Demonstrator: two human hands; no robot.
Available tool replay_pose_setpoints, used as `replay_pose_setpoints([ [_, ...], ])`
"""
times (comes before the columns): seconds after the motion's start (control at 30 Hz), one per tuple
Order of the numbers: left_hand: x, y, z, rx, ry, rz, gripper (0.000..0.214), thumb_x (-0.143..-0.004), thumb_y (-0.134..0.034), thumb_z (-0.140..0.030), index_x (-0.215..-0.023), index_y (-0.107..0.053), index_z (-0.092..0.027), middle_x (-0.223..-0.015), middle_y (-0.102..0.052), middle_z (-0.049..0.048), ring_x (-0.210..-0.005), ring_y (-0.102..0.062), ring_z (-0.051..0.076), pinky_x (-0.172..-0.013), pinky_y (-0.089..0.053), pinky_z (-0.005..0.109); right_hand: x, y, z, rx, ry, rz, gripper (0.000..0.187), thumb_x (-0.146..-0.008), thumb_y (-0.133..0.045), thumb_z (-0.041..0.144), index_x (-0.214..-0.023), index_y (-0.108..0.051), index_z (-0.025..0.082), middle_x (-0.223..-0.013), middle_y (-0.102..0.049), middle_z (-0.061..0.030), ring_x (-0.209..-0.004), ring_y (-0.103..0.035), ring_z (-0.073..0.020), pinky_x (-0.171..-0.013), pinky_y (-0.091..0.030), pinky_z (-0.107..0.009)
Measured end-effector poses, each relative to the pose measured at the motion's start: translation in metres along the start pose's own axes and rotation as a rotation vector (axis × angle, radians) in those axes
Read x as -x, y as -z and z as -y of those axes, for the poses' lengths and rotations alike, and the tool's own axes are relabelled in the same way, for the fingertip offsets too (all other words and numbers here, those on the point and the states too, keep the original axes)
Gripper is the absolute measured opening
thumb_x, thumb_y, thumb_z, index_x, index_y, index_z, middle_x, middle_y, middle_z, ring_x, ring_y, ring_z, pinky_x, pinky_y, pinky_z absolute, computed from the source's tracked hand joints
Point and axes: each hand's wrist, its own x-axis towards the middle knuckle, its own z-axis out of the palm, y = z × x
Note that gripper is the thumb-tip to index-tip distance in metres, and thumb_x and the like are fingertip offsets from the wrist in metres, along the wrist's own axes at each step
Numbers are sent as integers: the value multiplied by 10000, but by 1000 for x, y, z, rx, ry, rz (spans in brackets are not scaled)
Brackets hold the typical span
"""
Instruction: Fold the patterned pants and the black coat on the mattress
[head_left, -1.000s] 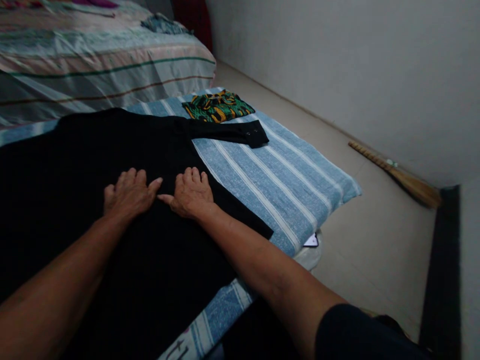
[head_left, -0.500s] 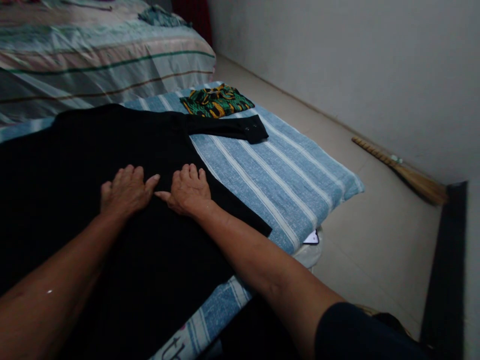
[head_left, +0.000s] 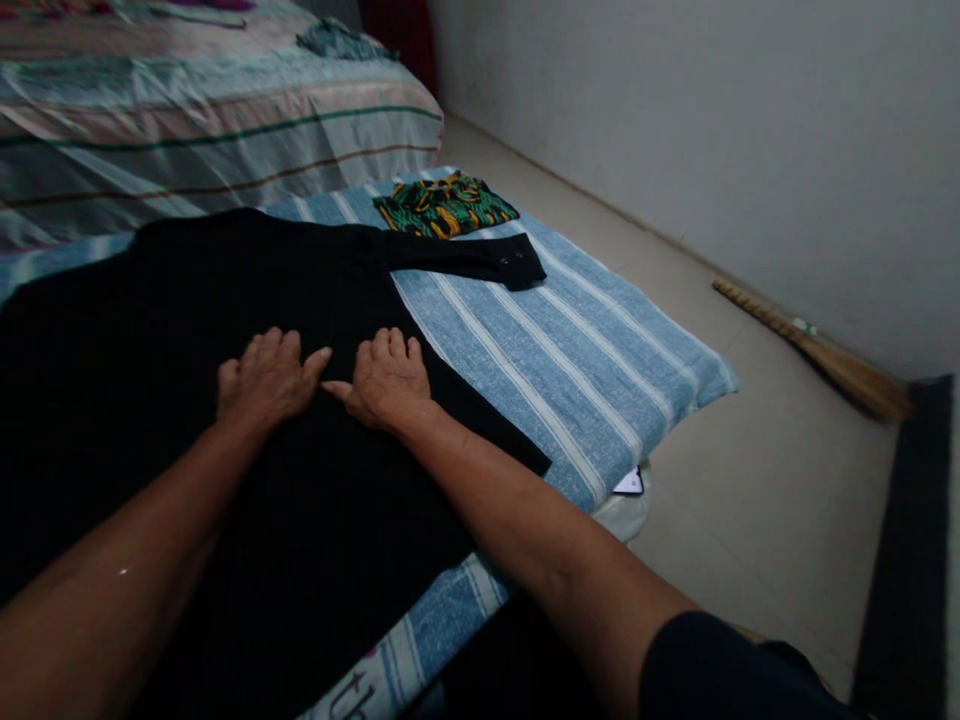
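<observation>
A black long-sleeved shirt (head_left: 225, 270) lies spread out on a blue and white striped cloth surface (head_left: 585, 340). My left hand (head_left: 271, 375) rests palm down on the shirt, its fingers stretched forward and thumb pointing right. Close beside it, my right hand (head_left: 386, 375) also lies flat on the fabric, thumb toward the left one; a small gap separates the two thumbs. One sleeve reaches right, its buttoned cuff (head_left: 523, 262) near a folded green, yellow and black patterned cloth (head_left: 450, 205). Neither hand grips anything.
A bed with a striped satin-like cover (head_left: 225, 130) stands behind. On the floor along the wall lies a straw broom (head_left: 817, 350). A phone (head_left: 630, 482) shows partly under the striped cloth's right edge. A dark upright panel (head_left: 907, 550) is at far right.
The view has shifted slightly, so everything appears a little farther right. Both hands keep the same flat pose on the shirt.
</observation>
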Motion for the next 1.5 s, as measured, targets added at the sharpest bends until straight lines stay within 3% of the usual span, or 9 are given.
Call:
replay_pose_setpoints([
  [0.1, 4, 4, -5, 7, 67, -43, 533, -944, -234, -461, -1281, -376, -73, -1454, -292, 203, -1316, -294, 326, -1007, -293, 526, 0, -1, 0, -2, 3, -13, 742, -891, -313, 615, -1319, -405, 16, -1428, -361, -216, -1354, -240, -329, -1102, -186, -489],
  [0.23, 7, 3, -6, 10, 38, -93, 538, -962, -235, -443, -1307, -354, -48, -1450, -307, 204, -1312, -304, 316, -1015, -281, 529, 0, 0, 0, -28, 5, 18, 768, -885, -315, 627, -1334, -387, 8, -1439, -336, -226, -1360, -224, -332, -1107, -170, -488],
  [0.6, 10, 2, -4, 63, 49, -88, 596, -953, -224, -474, -1354, -332, -46, -1479, -266, 208, -1352, -243, 325, -1045, -230, 540, 1, 1, 1, -27, 6, 43, 751, -886, -338, 616, -1337, -378, 16, -1452, -314, -231, -1370, -206, -321, -1104, -162, -486],
  [0.73, 12, 2, -2, 114, 127, -34, 629, -938, -214, -486, -1423, -261, -87, -1518, -195, 171, -1395, -163, 295, -1084, -188, 511, 5, 0, 4, -31, 14, 25, 738, -897, -330, 596, -1352, -377, 17, -1444, -330, -229, -1364, -220, -326, -1097, -171, -476],
  [0.93, 38, 6, -1, 123, 126, -109, 613, -937, -191, -464, -1427, -283, -107, -1535, -159, 132, -1414, -121, 247, -1112, -178, 454, 9, -1, 7, -36, 8, 80, 720, -903, -342, 562, -1378, -364, 22, -1458, -307, -231, -1370, -207, -335, -1092, -151, -474],
  [1.1, 65, -3, -8, 118, 138, -49, 625, -938, -190, -470, -1428, -286, -95, -1532, -161, 132, -1415, -115, 243, -1119, -168, 457, 11, -6, 9, -7, 4, 92, 689, -904, -350, 531, -1385, -370, 39, -1465, -302, -218, -1377, -190, -327, -1094, -124, -459],
  [1.27, 69, -12, -8, 148, 136, -2, 601, -946, -155, -473, -1426, -306, -145, -1519, -220, 107, -1411, -139, 223, -1123, -150, 458, 13, -10, 9, 4, -4, 122, 686, -901, -345, 520, -1398, -358, 47, -1474, -292, -206, -1380, -185, -318, -1092, -114, -447],
  [1.5, 79, -13, -9, 164, 124, -66, 599, -942, -182, -480, -1411, -342, -143, -1518, -225, 110, -1410, -146, 232, -1127, -158, 458, 16, -15, 10, 56, 4, 110, 686, -902, -324, 527, -1398, -367, 54, -1472, -305, -192, -1377, -202, -311, -1091, -127, -434],
])
